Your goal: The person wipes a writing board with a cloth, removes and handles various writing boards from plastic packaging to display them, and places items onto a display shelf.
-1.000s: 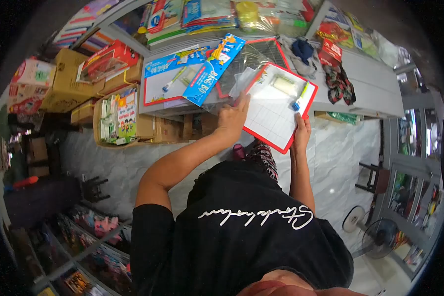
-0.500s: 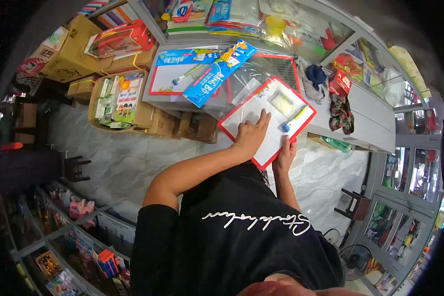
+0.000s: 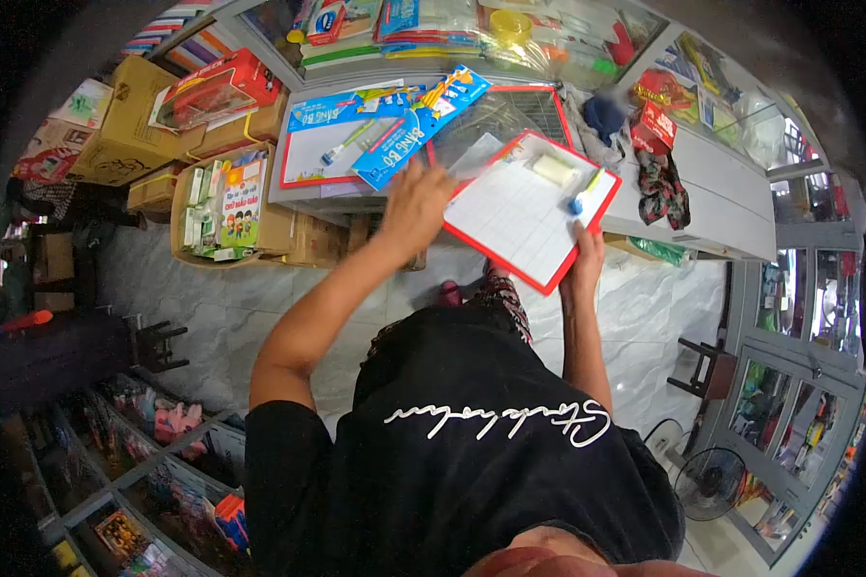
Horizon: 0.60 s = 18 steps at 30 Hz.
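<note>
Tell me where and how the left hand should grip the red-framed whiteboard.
Bring the left hand in from the left and pinch the whiteboard at its left corner, thumb above, fingers beneath. It looks thin and flat, the right hand holds its lower right edge, and the marker lies well away.

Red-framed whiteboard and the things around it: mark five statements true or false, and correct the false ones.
1. The right hand holds the red-framed whiteboard. True.
2. The marker is in the left hand. False: the marker is on the whiteboard, away from the left hand.
3. A blue header card overlaps another board. True.
4. The open carton is right of the whiteboard. False: the carton is to its left.
5. A fan shows at the lower right. True.
</note>
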Motion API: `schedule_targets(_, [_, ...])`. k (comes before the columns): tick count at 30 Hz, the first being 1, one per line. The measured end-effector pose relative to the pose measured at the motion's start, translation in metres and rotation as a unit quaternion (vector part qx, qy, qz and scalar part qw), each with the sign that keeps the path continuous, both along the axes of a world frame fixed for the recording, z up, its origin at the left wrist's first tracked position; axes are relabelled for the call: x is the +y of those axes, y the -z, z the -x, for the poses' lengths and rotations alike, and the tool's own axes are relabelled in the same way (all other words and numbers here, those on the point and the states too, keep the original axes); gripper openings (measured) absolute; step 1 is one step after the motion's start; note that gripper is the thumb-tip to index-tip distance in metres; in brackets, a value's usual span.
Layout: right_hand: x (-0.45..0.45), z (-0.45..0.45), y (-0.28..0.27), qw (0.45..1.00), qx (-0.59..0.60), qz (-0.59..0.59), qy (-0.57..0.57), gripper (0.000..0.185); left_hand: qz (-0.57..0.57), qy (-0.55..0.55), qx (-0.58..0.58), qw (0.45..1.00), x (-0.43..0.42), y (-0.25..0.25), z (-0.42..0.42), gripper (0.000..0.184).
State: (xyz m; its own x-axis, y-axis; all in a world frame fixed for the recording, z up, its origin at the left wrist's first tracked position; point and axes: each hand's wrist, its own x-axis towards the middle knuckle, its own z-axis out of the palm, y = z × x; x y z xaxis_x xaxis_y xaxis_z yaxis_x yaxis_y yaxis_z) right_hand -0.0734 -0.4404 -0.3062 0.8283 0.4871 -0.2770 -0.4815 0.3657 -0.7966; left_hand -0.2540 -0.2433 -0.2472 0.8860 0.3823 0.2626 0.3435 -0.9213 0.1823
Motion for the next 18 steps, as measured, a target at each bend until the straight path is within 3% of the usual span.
schedule_targets(10, [0.034,-0.034,-0.075,0.998,-0.007,-0.024,-0.063,0.018,-0.028,-0.027,-0.095,0.995,0.063,-0.077,-0.01,0.037])
schedule_targets(18, [0.036,-0.029,-0.079,0.998,0.007,-0.042,-0.053,0.018,-0.034,-0.032,-0.128,0.991,0.066,-0.064,-0.012,0.041])
